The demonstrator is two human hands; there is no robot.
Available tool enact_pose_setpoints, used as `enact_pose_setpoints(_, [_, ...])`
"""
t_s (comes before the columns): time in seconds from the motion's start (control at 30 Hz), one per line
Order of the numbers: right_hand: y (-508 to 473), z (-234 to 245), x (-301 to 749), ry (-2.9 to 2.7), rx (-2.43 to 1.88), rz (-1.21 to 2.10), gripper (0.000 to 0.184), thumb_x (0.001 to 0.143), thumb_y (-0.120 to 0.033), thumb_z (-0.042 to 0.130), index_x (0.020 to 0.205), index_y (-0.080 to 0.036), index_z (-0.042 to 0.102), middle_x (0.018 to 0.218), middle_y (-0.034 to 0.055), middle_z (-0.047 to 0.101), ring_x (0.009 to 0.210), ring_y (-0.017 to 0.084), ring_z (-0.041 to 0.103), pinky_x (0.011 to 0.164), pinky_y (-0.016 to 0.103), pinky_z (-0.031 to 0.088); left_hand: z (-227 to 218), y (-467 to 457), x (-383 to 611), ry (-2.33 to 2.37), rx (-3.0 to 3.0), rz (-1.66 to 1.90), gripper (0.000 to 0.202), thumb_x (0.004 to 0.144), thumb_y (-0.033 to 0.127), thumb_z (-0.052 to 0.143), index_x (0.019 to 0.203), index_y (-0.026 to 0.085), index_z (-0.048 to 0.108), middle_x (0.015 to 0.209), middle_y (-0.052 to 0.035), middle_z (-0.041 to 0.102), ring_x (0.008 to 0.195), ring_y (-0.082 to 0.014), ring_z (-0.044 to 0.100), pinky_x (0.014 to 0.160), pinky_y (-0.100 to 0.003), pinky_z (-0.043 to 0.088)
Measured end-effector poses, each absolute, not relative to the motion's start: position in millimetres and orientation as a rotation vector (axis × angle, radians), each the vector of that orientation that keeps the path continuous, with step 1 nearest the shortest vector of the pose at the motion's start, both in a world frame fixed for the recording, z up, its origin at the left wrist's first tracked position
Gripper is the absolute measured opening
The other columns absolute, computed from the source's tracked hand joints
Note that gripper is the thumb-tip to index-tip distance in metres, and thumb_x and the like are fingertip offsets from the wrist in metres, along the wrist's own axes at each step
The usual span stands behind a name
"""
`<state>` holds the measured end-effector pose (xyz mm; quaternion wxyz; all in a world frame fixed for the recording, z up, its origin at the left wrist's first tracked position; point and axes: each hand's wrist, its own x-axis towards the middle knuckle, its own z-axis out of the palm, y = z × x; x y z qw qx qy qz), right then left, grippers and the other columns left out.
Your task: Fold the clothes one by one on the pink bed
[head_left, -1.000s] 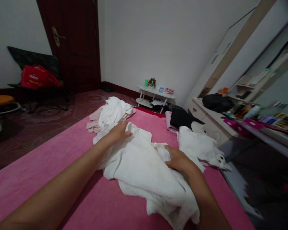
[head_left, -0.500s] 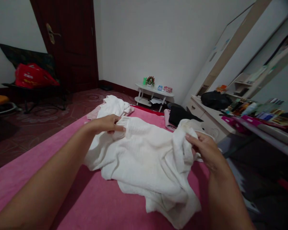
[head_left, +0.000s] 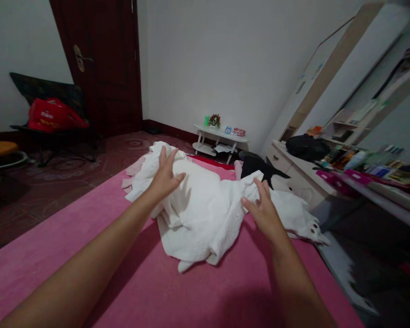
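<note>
where the pink bed (head_left: 150,291) is covered by a rumpled white garment (head_left: 205,196), the cloth is flanked by left hand (head_left: 166,179) and right hand (head_left: 265,212) — both grips parted.

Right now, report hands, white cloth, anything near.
Left hand open over white cloth; right hand at right end, grip unclear. Cloth rumpled on pink bedding. More white fabric beside right hand.

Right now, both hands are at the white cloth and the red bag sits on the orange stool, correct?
No: the head view shows the red bag on the dark chair. The left hand and right hand are at the white cloth.
</note>
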<state>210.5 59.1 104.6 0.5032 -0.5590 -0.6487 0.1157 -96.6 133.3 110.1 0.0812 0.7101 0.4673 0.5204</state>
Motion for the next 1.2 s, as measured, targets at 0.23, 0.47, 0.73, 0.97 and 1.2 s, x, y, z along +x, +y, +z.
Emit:
enact_pose_setpoints(0.23, [45.4, 53.9, 151.2, -2.058, -1.457, 0.485, 0.045, 0.085, -0.039, 0.058, 0.127, -0.022, 0.058, 0.154, 0.0120, 0.028, 0.142, 0.027, 0.026, 0.114, 0.046, 0.025, 36.0, 102.3, -41.8, 1.348, 2.611, 0.797, 0.051, 0.092, 0.034, 0.049, 0.140, 0.019, 0.041, 0.155, -0.0177, 0.019, 0.142, -0.0351, 0.019, 0.109, -0.055, 0.028])
enact_pose_setpoints(0.47, [49.4, 20.6, 148.5, -2.242, -1.526, 0.247, 0.040, 0.093, -0.040, 0.048, 0.131, -0.029, 0.054, 0.152, 0.0063, 0.035, 0.142, 0.025, 0.026, 0.115, 0.053, 0.017, 13.2, 103.4, -40.7, 1.402, 2.682, 0.602, 0.048, 0.096, 0.042, 0.040, 0.139, 0.023, 0.045, 0.150, -0.0144, 0.035, 0.138, -0.0323, 0.031, 0.110, -0.051, 0.030])
enact_pose_setpoints(0.73, [47.2, 25.1, 147.5, -2.225, -1.506, 0.273, 0.039, 0.093, -0.037, 0.049, 0.131, -0.028, 0.055, 0.151, 0.0072, 0.037, 0.142, 0.025, 0.027, 0.116, 0.052, 0.014, 20.9, 97.4, -41.2, 1.404, 2.688, 0.615, 0.046, 0.095, 0.038, 0.041, 0.138, 0.021, 0.046, 0.149, -0.0150, 0.037, 0.137, -0.0309, 0.033, 0.110, -0.049, 0.030])
enact_pose_setpoints(0.97, [40.9, 51.6, 168.3, -2.274, -1.346, 0.634, 0.060, 0.076, 0.002, 0.036, 0.125, -0.024, 0.060, 0.143, 0.0071, 0.047, 0.134, 0.016, 0.040, 0.113, 0.041, 0.028, 21.2, 97.9, -40.7, 1.407, 2.667, 0.629, 0.046, 0.092, 0.033, 0.047, 0.137, 0.021, 0.047, 0.148, -0.0155, 0.038, 0.137, -0.0328, 0.033, 0.109, -0.049, 0.031])
enact_pose_setpoints(1.2, [34.3, 56.7, 154.6, -2.252, -1.320, 0.449, 0.049, 0.061, 0.001, 0.050, 0.100, -0.022, 0.070, 0.130, 0.0069, 0.059, 0.121, 0.024, 0.051, 0.103, 0.039, 0.037, 16.3, 100.0, -42.8, 1.341, 2.699, 0.685, 0.044, 0.093, 0.031, 0.044, 0.136, 0.021, 0.049, 0.146, -0.0164, 0.041, 0.135, -0.0321, 0.036, 0.108, -0.051, 0.032])
